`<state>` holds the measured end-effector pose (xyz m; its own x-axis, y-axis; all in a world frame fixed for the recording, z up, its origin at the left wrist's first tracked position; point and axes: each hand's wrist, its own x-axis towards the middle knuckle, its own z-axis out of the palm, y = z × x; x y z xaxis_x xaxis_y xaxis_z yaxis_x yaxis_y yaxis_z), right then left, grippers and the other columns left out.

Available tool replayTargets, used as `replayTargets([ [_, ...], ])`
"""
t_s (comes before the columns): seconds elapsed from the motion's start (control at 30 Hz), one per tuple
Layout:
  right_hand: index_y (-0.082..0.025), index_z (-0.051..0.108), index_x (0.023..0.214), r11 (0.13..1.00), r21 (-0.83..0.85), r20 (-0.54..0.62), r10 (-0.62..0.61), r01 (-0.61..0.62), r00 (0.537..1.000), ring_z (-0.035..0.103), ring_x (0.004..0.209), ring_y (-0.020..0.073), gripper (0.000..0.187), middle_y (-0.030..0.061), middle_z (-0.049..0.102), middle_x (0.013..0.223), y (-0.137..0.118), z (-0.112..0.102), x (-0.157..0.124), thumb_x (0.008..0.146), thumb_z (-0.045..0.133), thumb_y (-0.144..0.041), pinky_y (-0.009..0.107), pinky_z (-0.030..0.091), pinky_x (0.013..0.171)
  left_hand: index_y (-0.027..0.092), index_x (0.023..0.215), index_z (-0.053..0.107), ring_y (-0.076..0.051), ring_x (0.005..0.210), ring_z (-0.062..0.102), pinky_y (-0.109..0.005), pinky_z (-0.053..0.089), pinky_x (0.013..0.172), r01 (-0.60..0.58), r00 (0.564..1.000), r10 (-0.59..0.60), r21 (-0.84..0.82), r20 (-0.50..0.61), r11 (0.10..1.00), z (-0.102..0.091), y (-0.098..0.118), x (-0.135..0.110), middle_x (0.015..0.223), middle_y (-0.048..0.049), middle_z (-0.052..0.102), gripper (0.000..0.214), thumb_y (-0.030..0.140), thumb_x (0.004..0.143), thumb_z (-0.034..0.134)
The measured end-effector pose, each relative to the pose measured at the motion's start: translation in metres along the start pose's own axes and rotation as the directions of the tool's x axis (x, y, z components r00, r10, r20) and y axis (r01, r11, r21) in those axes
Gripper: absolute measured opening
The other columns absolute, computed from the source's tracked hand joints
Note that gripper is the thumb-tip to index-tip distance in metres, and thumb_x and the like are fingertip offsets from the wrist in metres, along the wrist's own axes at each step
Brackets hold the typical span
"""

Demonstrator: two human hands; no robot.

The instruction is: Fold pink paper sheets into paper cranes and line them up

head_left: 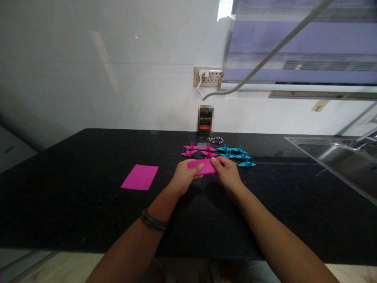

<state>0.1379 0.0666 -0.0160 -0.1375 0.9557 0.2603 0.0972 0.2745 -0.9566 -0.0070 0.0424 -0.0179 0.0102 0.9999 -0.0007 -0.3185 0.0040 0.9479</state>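
Between my two hands is a pink sheet of paper [205, 168], folded into a rectangle and held above the dark counter. My left hand [185, 175] grips its left end, thumb on top and fingers underneath. At the right end, my right hand [228, 171] pinches the paper with its thumb near the upper edge. Just beyond lie several pink paper cranes [191, 147] and several blue paper cranes [240, 150], partly hidden by my hands. A flat pink paper sheet [140, 177] lies to the left, apart from my hands.
Behind the cranes lies a beaded bracelet [217, 140], with a phone-like upright object [205, 119], its front blurred, against the wall. A metal sink [338, 157] is set into the black counter [88, 220] at the right. A cable [250, 76] runs from the wall socket [212, 76].
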Motion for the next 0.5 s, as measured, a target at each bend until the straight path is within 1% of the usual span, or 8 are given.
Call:
replayTargets([
  [0.17, -0.017, 0.055, 0.068, 1.0, -0.007, -0.001, 0.007, -0.007, 1.0, 0.04, 0.046, 0.01, 0.032, -0.0011, 0.048, 0.055, -0.0003, -0.0002, -0.0004, 0.074, 0.05, -0.048, 0.022, 0.034, 0.042, 0.011, 0.086, 0.059, -0.014, 0.065, 0.059, -0.025, 0.05, 0.055, -0.003, 1.0, 0.003, 0.018, -0.014, 1.0, 0.0, 0.0002, 0.0004, 0.079, -0.0063, 0.062, 0.035, 0.03, 0.059, 0.07],
  [0.23, -0.017, 0.055, 0.068, 1.0, -0.021, -0.001, -0.001, 0.001, 1.0, 0.04, 0.047, 0.0102, 0.032, -0.0011, 0.048, 0.055, 0.0001, -0.0003, -0.0002, 0.074, 0.05, -0.048, 0.022, 0.034, 0.043, 0.011, 0.087, 0.06, -0.013, 0.063, 0.059, -0.025, 0.049, 0.055, -0.029, 0.999, 0.032, 0.064, -0.034, 0.998, -0.0002, 0.001, 0.0009, 0.077, -0.0055, 0.062, 0.036, 0.029, 0.058, 0.071],
  [0.27, -0.017, 0.055, 0.067, 1.0, -0.029, -0.003, -0.009, 0.009, 1.0, 0.04, 0.047, 0.0102, 0.032, -0.0013, 0.048, 0.055, 0.0004, -0.0003, 0.0, 0.074, 0.05, -0.048, 0.022, 0.035, 0.044, 0.012, 0.088, 0.061, -0.013, 0.063, 0.058, -0.025, 0.049, 0.057, -0.065, 0.996, 0.07, 0.105, -0.047, 0.992, -0.0004, 0.0016, 0.0011, 0.078, -0.0054, 0.063, 0.036, 0.028, 0.058, 0.071],
  [0.33, -0.017, 0.054, 0.066, 0.999, -0.042, -0.005, -0.025, 0.024, 1.0, 0.041, 0.048, 0.0104, 0.032, -0.0016, 0.048, 0.054, 0.0014, -0.0005, 0.0004, 0.074, 0.05, -0.047, 0.023, 0.035, 0.045, 0.014, 0.092, 0.062, -0.013, 0.068, 0.058, -0.026, 0.048, 0.063, -0.175, 0.979, 0.194, 0.228, -0.065, 0.958, -0.0011, 0.0035, 0.0009, 0.085, -0.0058, 0.063, 0.036, 0.027, 0.059, 0.07],
  [0.43, -0.017, 0.055, 0.066, 0.997, -0.062, -0.014, -0.041, 0.04, 0.999, 0.042, 0.05, 0.0109, 0.031, -0.0014, 0.049, 0.055, 0.003, -0.0007, 0.0013, 0.074, 0.05, -0.046, 0.023, 0.034, 0.047, 0.018, 0.098, 0.063, -0.016, 0.08, 0.058, -0.027, 0.044, 0.075, -0.324, 0.924, 0.38, 0.431, -0.048, 0.842, -0.002, 0.0073, -0.0008, 0.092, -0.0058, 0.063, 0.034, 0.026, 0.065, 0.064],
  [0.5, -0.017, 0.055, 0.067, 0.995, -0.085, -0.016, -0.052, 0.05, 0.999, 0.042, 0.05, 0.0111, 0.03, -0.0011, 0.05, 0.056, 0.0038, -0.0008, 0.0017, 0.075, 0.049, -0.045, 0.023, 0.033, 0.047, 0.02, 0.096, 0.064, -0.017, 0.085, 0.057, -0.029, 0.041, 0.081, -0.375, 0.894, 0.448, 0.514, -0.02, 0.771, -0.0023, 0.0096, -0.0022, 0.092, -0.0057, 0.064, 0.028, 0.026, 0.069, 0.06],
])
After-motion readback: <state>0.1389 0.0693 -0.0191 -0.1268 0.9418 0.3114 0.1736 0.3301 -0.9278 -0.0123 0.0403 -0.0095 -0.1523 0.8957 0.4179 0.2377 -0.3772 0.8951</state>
